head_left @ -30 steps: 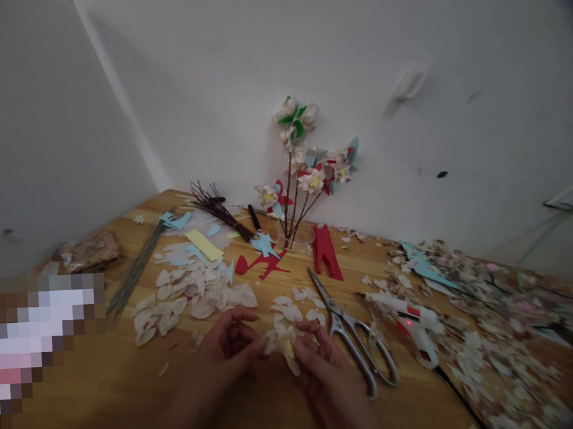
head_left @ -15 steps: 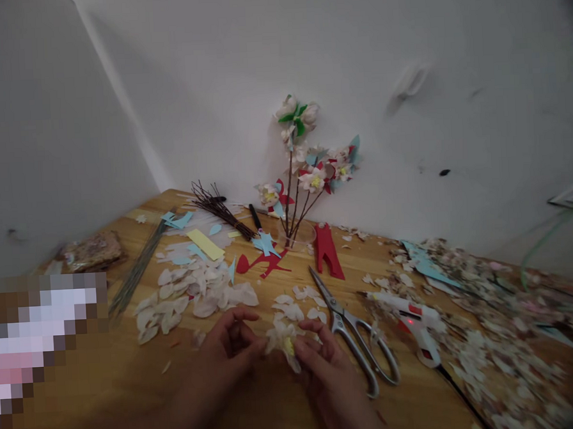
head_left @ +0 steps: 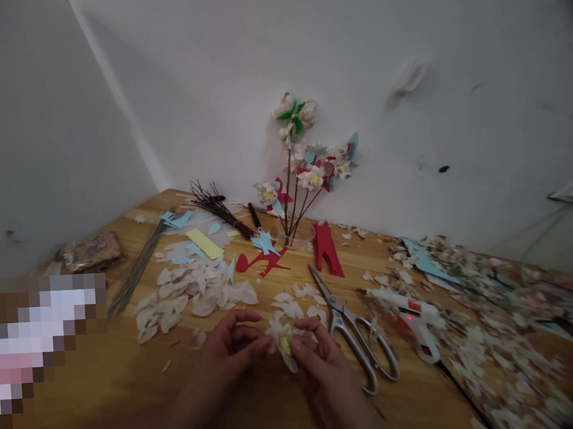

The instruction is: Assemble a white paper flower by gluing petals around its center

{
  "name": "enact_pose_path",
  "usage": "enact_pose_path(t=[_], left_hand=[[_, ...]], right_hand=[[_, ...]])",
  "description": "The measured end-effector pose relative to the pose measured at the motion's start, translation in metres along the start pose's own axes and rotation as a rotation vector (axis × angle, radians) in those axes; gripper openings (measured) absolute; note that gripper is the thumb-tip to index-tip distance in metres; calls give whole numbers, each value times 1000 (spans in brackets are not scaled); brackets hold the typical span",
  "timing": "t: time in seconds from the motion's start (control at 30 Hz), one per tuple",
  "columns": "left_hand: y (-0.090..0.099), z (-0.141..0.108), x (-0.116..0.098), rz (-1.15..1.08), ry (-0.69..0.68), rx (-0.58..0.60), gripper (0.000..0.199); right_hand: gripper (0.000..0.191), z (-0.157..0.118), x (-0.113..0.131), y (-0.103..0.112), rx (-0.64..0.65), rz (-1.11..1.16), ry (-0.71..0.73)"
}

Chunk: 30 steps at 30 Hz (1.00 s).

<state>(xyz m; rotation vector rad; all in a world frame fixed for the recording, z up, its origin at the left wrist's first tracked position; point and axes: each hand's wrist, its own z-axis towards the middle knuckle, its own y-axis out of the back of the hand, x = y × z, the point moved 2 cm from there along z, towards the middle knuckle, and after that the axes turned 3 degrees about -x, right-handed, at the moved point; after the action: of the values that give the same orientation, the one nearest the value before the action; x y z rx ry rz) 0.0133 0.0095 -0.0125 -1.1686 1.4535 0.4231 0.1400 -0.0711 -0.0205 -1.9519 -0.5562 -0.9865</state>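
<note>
Between my two hands, low over the wooden table, is an artificial flower (head_left: 279,335) with white petals and a yellow centre. My left hand (head_left: 236,345) pinches its left petals between thumb and fingers. On the other side, my right hand (head_left: 320,357) grips the flower near its yellow centre. A heap of loose white petals (head_left: 199,286) lies beyond my left hand, and a few more petals (head_left: 291,307) lie just behind the flower. Large scissors (head_left: 353,332) with silver handles rest to the right of my right hand.
A white glue gun (head_left: 417,316) with a lit red light lies right of the scissors, its cord running toward me. Petal scraps (head_left: 505,356) cover the right side. Behind stand finished flowers (head_left: 311,175) in a clear cup, red paper (head_left: 327,251), bundled twigs (head_left: 223,211) and wires (head_left: 138,264).
The flower has shifted slightly left and tilted a little, with my right hand following. My left fingers have closed in on its petals. Other things lie as before.
</note>
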Motion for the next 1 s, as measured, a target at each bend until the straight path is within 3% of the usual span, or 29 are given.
enact_pose_path(t=[0.53, 0.77, 1.0], left_hand=[[-2, -3, -2, -57, 83, -1, 40], [0, -5, -4, -41, 94, -148, 24], [-2, -11, -4, -41, 206, -84, 44]], right_hand=[[46, 2, -2, 2, 15, -50, 85], [47, 3, 0, 4, -37, -119, 153], [40, 4, 3, 7, -132, -277, 341]])
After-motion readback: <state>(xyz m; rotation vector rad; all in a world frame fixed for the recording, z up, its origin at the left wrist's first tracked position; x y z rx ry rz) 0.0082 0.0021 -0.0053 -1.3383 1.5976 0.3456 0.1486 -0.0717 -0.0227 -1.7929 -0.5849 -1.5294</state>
